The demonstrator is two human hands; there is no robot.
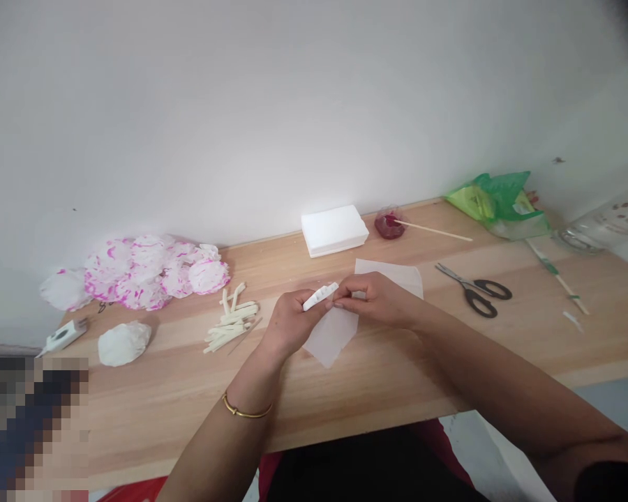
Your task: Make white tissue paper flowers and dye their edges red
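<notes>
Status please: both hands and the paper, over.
Left hand and right hand pinch folded paper strip. Over flat tissue sheet. Nothing in the way.

both hands [335, 307] pinching folded paper strip [320, 296], scissors [476, 288] nearby

No readable text or labels.

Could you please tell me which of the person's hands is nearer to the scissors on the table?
Right. The right hand lies just left of the scissors; the left hand sits farther left, beyond the right hand.
</notes>
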